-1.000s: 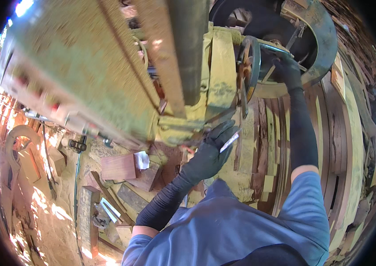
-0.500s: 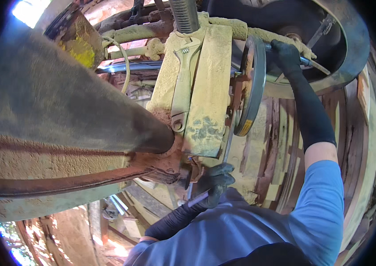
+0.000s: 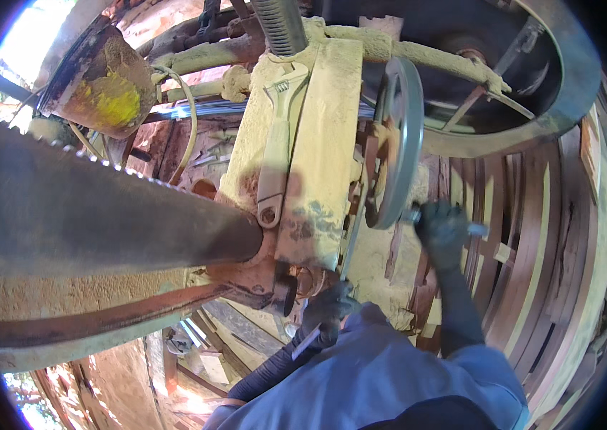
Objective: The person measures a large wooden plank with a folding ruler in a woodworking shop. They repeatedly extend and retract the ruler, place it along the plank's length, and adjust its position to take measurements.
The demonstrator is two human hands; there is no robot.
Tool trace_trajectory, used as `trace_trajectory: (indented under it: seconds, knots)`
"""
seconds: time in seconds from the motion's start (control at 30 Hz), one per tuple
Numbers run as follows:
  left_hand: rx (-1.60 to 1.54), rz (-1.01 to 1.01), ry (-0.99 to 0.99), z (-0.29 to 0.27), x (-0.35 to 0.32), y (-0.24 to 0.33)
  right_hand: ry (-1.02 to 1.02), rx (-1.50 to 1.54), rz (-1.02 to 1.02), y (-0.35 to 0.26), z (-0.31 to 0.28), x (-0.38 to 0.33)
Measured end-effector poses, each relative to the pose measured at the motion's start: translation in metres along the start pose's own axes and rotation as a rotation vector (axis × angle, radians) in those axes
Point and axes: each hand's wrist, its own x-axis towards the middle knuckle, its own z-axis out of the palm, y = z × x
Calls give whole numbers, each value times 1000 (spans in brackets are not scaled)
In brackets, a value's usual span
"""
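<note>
My right hand [image 3: 441,228], in a black glove, is wrapped round the crank handle [image 3: 477,229] that sticks out from the low side of a grey handwheel [image 3: 408,143]. My left hand [image 3: 328,308], gloved in black too, is closed round a thin metal bar [image 3: 353,247] below the machine's dusty yellow housing [image 3: 328,143]. A pale end of the bar shows on the near side of that hand. An adjustable wrench [image 3: 275,158] lies on top of the housing, touched by neither hand.
A broad toothed saw blade [image 3: 117,208] reaches in from the left toward the housing. Behind it hangs a dusty bucket with a yellow patch [image 3: 113,100]. A large spoked wheel [image 3: 579,72] stands far right, above stacked boards [image 3: 532,193].
My right hand has swung the crank handle from the far side of the handwheel down to its near side. The blade appears lower, its teeth now showing. My left hand keeps its grip.
</note>
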Motion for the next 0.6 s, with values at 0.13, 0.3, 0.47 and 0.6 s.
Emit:
trace_trajectory:
  seconds: [0.13,0.3,0.47,0.6]
  knots:
    - [-151,-34,-81,2,-2,-4,-102,-8,-93,53,193,4]
    - [110,154,-331,-13,15,-5,346,102,-173,136,79,224]
    - [-123,207,-112,-10,5,-26,77,-197,-61,25,-20,62]
    - [-35,194,-178,-8,13,-23,-203,157,-12,17,114,-25]
